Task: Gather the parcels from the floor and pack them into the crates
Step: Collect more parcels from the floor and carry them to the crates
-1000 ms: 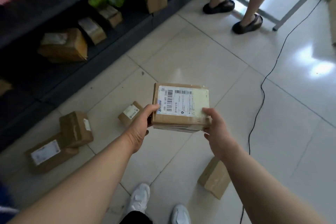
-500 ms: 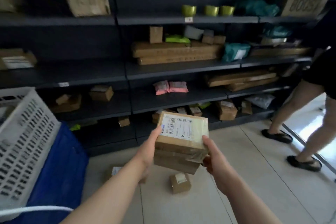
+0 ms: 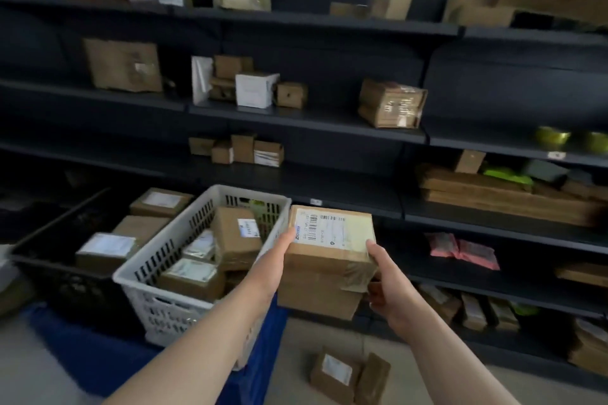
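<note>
OK, fingers outward: left hand (image 3: 274,261) has its thumb on the top edge and its other fingers hidden behind the box. Right hand (image 3: 385,286) has its thumb on the right top edge, fingers (image 3: 375,297) curled underneath. Both grasp one stack (image 3: 324,270), clear of the floor (image 3: 306,335) and not yet in a crate. It's two parcels: labelled top parcel (image 3: 330,240) on plain lower parcel (image 3: 316,297).

White crate (image 3: 148,260) is at 9 o'clock from the stack, rim just beside it. Black crate (image 3: 49,261) is farther out at 9.

My read: mid-task, on the carry-to-crate step.
- Done: three parcels plainly visible in the white crate, maybe more under them; three in the black crate.
- Left: two in hand, plus two floor parcels (image 3: 332,375) at 6 o'clock, touching each other. Floor outside the frame is unknown.

Crates: two. Boxes on the shelf (image 3: 329,115) at 12 not counted.
</note>
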Demonstrator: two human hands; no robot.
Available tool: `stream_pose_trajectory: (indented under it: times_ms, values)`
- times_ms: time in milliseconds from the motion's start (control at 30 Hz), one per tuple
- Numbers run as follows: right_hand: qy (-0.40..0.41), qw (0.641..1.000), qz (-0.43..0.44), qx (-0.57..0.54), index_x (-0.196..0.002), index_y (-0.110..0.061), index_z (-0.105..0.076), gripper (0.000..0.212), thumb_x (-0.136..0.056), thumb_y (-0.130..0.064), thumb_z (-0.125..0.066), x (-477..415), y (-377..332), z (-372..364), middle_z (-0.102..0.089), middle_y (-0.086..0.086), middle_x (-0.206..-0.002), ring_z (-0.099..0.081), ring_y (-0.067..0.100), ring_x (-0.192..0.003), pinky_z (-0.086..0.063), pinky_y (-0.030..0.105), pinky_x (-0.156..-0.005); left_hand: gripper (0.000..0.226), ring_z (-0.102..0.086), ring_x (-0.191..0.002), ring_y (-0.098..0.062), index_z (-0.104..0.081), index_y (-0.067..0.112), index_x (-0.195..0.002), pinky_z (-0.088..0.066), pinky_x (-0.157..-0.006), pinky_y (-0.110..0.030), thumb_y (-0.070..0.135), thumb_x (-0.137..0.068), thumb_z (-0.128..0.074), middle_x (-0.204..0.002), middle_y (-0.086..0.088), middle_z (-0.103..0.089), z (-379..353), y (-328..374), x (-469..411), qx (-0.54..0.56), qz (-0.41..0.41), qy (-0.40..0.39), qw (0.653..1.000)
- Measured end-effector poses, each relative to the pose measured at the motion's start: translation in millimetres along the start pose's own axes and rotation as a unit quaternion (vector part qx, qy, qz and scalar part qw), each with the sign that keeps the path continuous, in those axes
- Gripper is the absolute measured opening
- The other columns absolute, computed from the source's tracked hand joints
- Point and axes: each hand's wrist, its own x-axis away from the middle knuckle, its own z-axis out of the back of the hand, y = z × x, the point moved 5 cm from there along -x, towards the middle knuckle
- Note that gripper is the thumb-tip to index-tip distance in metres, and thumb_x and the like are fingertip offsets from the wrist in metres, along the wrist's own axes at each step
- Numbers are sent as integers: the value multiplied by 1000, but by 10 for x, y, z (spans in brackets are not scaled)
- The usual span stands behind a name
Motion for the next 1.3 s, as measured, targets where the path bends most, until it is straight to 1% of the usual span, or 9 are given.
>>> stream_pose_trajectory:
  times_ms: [67,200,333,433,600,867,967,1067,1300]
  values:
    - [-16,1000,-7,1,-123,-21,-65,72,-79,-77,-51,-63,-76,-574,-72,4,-109,-61,22,-104,-36,45,-110,40,-64,-70,-1,-65,32,-110,-47,-47,-14,59,-96,-39,-83,13,-71,556,58,-13,1,9,11,1000]
    - [-47,998,-26,20,-117,-21,-63,63,-84,-73,-50,-187,-167,-1491,-71,8,-107,-62,25,-103,-36,45,-109,37,-66,-63,-3,-65,35,-104,-48,-47,-19,60,-95,-40,-72,15,-71,1480,106,-103,-5,19,38,999]
    - [-71,995,-53,40,-125,-18,-59,66,-87,-70,-49,-346,-214,-2108,-70,9,-108,-63,27,-102,-42,37,-85,53,-62,-98,-12,-57,32,-131,-48,-70,-27,64,-94,-38,-115,4,-67,2104,-15,-366,-3,51,45,998]
    - [-80,993,-68,57,-132,-16,-56,74,-86,-74,-47,-560,-200,-2386,-69,9,-112,-62,27,-104,-40,43,-102,63,-54,-119,-20,-54,36,-135,-41,-101,-39,74,-87,-38,-131,1,-60,2378,-146,-604,-22,77,59,995]
    - [-82,989,-88,83,-138,-17,-51,76,-87,-74,-43,-938,-213,-2580,-66,9,-119,-59,29,-112,-35,45,-111,44,-55,-89,-9,-57,33,-115,-38,-80,-31,65,-94,-34,-95,9,-63,2489,-200,-878,-17,95,78,992]
    - [-58,982,-120,134,-119,-13,-59,67,-94,-70,-33,-1511,-158,-2534,-67,11,-98,-62,27,-95,-47,36,-83,50,-48,-120,-24,-46,34,-136,-29,-97,-36,61,-99,-26,-123,0,-54,2383,-278,-1468,-66,133,49,988]
    - [-50,983,-120,129,-118,-14,-59,59,-98,-64,-32,-1688,-194,-2517,-66,8,-91,-60,22,-86,-45,35,-80,47,-55,-101,-18,-52,35,-125,-33,-93,-35,64,-97,-28,-107,4,-59,2360,-329,-1701,-55,143,43,987]
    - [-31,987,-115,111,-122,-16,-55,52,-101,-59,-33,-1828,-273,-2557,-64,4,-90,-59,18,-82,-41,28,-65,49,-55,-108,-21,-54,37,-120,-32,-105,-42,69,-94,-29,-110,3,-60,2385,-359,-1934,-58,146,29,987]
    - [34,992,-120,-2,-118,-14,-62,51,-100,-56,-39,-2120,-436,-2830,-73,7,-90,-67,20,-79,-46,27,-57,41,-58,-98,-14,-62,35,-111,-38,-99,-38,63,-96,-34,-101,7,-67,2558,-196,-2559,-35,114,-35,992]
